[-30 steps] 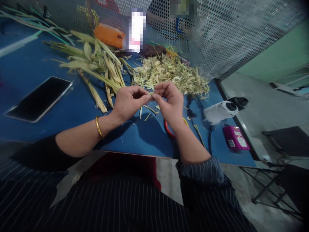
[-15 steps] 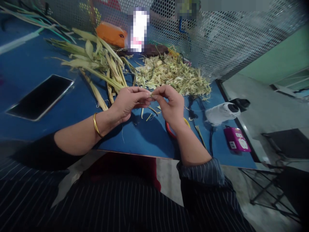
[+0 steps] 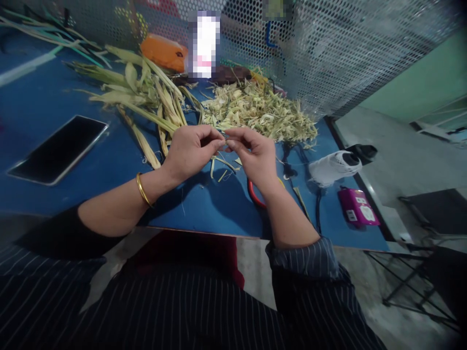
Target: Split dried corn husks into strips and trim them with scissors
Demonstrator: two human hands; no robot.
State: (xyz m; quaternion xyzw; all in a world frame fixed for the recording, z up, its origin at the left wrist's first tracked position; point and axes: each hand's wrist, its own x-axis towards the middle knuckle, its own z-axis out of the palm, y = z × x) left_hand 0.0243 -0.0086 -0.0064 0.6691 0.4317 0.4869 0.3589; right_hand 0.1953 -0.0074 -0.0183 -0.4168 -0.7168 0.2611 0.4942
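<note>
My left hand (image 3: 191,150) and my right hand (image 3: 255,155) meet fingertip to fingertip above the blue table, thumbs against forefingers. Both are closed in a pinch; what lies between the fingertips is too small and hidden to make out. Just behind them spreads a heap of shredded pale-green husk pieces (image 3: 262,112). Left of the heap lie long dried corn husks (image 3: 146,92). A few narrow husk strips (image 3: 222,175) and fine thread ends are scattered on the table below the fingers. Under my right wrist, red-and-yellow handles (image 3: 255,194) show in part.
A white thread cone (image 3: 330,170) lies at the right, beside a purple packet (image 3: 359,206). A black phone (image 3: 58,148) rests at the left. An orange packet (image 3: 162,52) sits at the back, before a perforated metal screen (image 3: 328,63). A dark chair (image 3: 438,209) stands off to the right.
The fingertips have shifted slightly, and the small pale bit seen between them before is now hidden. My left hand has rolled a little, its back facing up more. The view has moved slightly.
</note>
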